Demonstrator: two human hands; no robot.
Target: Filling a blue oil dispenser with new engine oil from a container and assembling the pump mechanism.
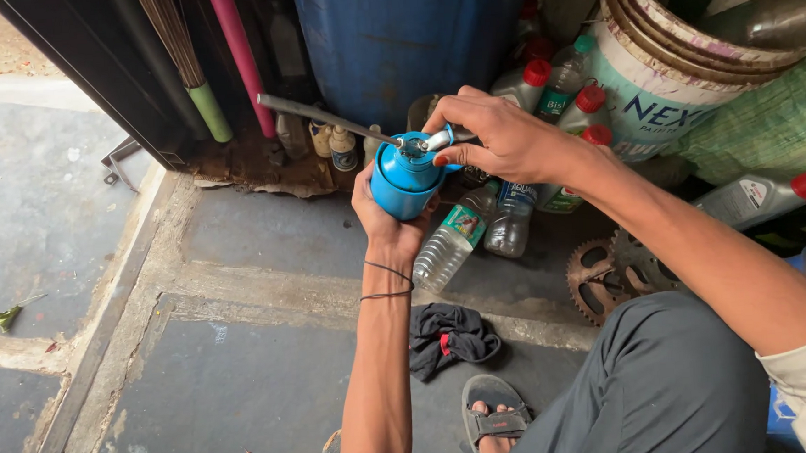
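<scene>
Hands on a blue oil can, over the concrete floor.

Nearest me lies a dark rag [452, 336]. Above it my left hand [382, 220] wraps closed around the blue oil can [404, 179]; my right hand [499, 137] pinches its pump lever, long spout pointing left. Beyond stand plastic bottles [454, 240], contents unclear, then a blue drum [402, 33].

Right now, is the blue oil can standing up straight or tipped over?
Upright. The blue oil can sits base-down in the left hand, off the floor, its top facing up. The right hand grips the lever on top; the spout points sideways.
</scene>
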